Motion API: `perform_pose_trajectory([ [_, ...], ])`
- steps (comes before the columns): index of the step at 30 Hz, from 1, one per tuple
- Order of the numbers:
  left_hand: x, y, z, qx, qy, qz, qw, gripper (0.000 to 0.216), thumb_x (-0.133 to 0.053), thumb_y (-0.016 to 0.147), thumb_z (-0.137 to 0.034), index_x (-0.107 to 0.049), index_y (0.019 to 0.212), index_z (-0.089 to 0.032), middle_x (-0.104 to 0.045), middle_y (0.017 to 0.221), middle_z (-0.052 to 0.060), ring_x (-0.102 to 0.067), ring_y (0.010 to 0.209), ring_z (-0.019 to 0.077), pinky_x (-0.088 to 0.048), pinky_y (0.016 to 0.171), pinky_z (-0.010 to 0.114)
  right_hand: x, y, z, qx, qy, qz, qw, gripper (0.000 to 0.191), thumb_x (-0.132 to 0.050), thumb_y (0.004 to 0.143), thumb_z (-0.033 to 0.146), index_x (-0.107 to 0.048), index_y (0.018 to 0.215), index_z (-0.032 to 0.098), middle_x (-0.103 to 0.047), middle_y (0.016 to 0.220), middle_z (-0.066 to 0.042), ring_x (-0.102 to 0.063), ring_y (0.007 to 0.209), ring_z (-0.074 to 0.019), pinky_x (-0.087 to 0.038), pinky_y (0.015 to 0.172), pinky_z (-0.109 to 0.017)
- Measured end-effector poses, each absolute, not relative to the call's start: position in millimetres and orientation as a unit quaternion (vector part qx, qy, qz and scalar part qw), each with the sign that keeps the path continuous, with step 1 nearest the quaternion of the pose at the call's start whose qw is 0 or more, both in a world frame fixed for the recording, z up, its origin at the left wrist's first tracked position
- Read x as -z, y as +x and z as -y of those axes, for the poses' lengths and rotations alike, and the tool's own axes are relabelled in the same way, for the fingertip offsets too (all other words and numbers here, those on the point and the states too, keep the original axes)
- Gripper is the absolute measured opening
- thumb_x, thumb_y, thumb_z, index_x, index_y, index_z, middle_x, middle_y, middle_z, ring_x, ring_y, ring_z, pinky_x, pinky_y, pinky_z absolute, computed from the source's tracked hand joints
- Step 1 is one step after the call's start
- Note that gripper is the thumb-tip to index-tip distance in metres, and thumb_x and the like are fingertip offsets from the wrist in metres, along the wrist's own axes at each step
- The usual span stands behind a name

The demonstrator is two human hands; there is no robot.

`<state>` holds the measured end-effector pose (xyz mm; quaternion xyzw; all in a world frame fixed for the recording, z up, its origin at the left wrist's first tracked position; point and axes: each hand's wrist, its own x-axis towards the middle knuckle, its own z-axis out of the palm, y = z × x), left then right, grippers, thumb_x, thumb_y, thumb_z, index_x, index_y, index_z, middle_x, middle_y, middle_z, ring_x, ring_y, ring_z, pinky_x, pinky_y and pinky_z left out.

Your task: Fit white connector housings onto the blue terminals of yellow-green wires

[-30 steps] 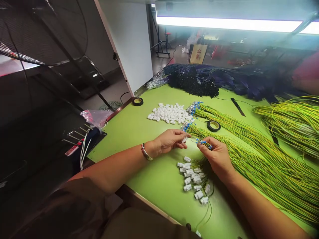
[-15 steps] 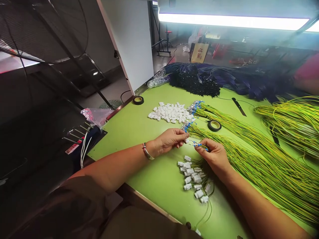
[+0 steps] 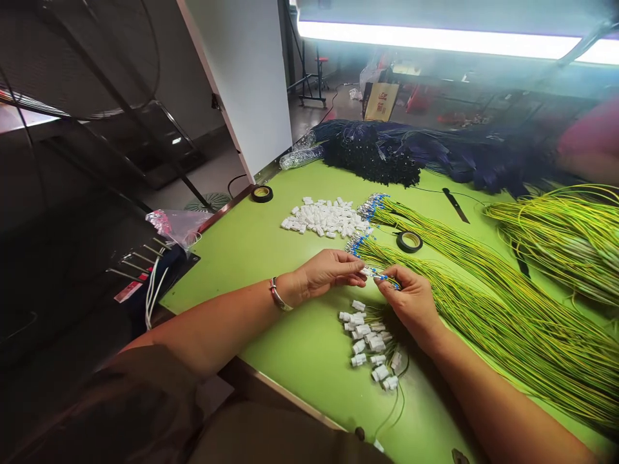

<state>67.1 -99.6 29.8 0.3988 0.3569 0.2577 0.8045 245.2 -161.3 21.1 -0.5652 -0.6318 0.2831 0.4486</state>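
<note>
My left hand [image 3: 329,274] is closed in a pinch on a small white connector [image 3: 363,273] above the green table [image 3: 271,258]. My right hand [image 3: 411,299] pinches blue-tipped yellow-green wire ends [image 3: 384,279], and the tips meet the connector between the two hands. Just below the hands lies a cluster of white connectors with wires fitted [image 3: 370,341]. A loose pile of white connectors [image 3: 324,218] sits farther back. Long yellow-green wire bundles [image 3: 483,290] run from my right hand off to the right.
Two black tape rolls [image 3: 409,241] [image 3: 262,193] lie on the table. A heap of dark blue wires [image 3: 411,154] fills the far edge, with a black knife [image 3: 454,205] near it. More yellow-green wire [image 3: 565,232] lies at right. A white panel [image 3: 246,84] stands at left.
My hands have drawn slightly closer together, bringing the wire tips up to the connector. The view has shifted a little to the left.
</note>
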Motion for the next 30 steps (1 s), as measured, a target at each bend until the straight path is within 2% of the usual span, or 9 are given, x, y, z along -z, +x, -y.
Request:
perform_pose_trajectory([
  [3,-28,68,101,-0.268,0.413,-0.36,0.793,0.034,-0.084,0.059,-0.025,-0.065,0.081,-0.007,-0.068,0.068,0.005,-0.066,0.06,0.0109,-0.05,0.058,0.018,-17,247,161,-0.268,-0.552,0.651,0.446,0.008,-0.06,0.073,0.022,-0.062,0.068,0.017,-0.057,0.058,0.001,-0.046,0.054,-0.0109,-0.038,0.053,-0.023],
  [9,-20,73,103,-0.281,0.375,-0.391,0.792,0.024,-0.079,0.066,-0.021,-0.061,0.074,-0.008,-0.066,0.062,0.004,-0.065,0.055,0.0095,-0.048,0.053,0.016,-11,249,162,-0.221,-0.53,0.703,0.42,0.007,-0.058,0.074,0.018,-0.064,0.071,0.017,-0.059,0.056,0.002,-0.047,0.051,-0.0109,-0.038,0.05,-0.022],
  [17,-21,76,108,-0.279,0.393,-0.392,0.783,0.033,-0.084,0.056,-0.026,-0.06,0.07,-0.008,-0.062,0.057,0.0,-0.061,0.05,0.0083,-0.05,0.054,0.019,-12,252,164,-0.162,-0.527,0.765,0.334,0.01,-0.057,0.072,0.014,-0.065,0.075,0.02,-0.064,0.062,-0.001,-0.052,0.053,-0.0128,-0.038,0.055,-0.024],
  [20,-19,74,106,-0.258,0.416,-0.382,0.784,0.034,-0.084,0.056,-0.029,-0.061,0.071,-0.009,-0.063,0.058,0.001,-0.061,0.05,0.0088,-0.051,0.056,0.021,-15,251,164,-0.199,-0.532,0.757,0.321,0.008,-0.057,0.074,0.018,-0.064,0.071,0.019,-0.064,0.059,-0.001,-0.05,0.051,-0.0117,-0.037,0.053,-0.024],
  [24,-16,70,99,-0.218,0.51,-0.358,0.752,0.027,-0.075,0.068,-0.032,-0.062,0.075,-0.01,-0.065,0.062,0.003,-0.059,0.048,0.009,-0.044,0.046,0.018,-20,253,160,-0.3,-0.532,0.705,0.36,0.014,-0.062,0.075,0.029,-0.062,0.065,0.018,-0.057,0.052,0.001,-0.044,0.047,-0.0101,-0.035,0.048,-0.022],
  [27,-16,67,99,-0.194,0.624,-0.353,0.669,0.015,-0.067,0.074,-0.026,-0.065,0.077,-0.011,-0.064,0.064,0.002,-0.054,0.047,0.0071,-0.039,0.045,0.018,-22,259,155,-0.364,-0.547,0.637,0.403,0.022,-0.065,0.077,0.036,-0.063,0.065,0.017,-0.061,0.058,-0.001,-0.049,0.053,-0.0114,-0.04,0.053,-0.023],
  [30,-22,65,107,-0.136,0.781,-0.279,0.541,0.009,-0.066,0.073,-0.018,-0.071,0.08,-0.014,-0.067,0.07,0.002,-0.057,0.058,0.0091,-0.042,0.057,0.02,-22,263,152,-0.41,-0.559,0.563,0.45,0.024,-0.066,0.077,0.041,-0.064,0.07,0.018,-0.061,0.061,-0.001,-0.05,0.053,-0.0113,-0.04,0.051,-0.023],
])
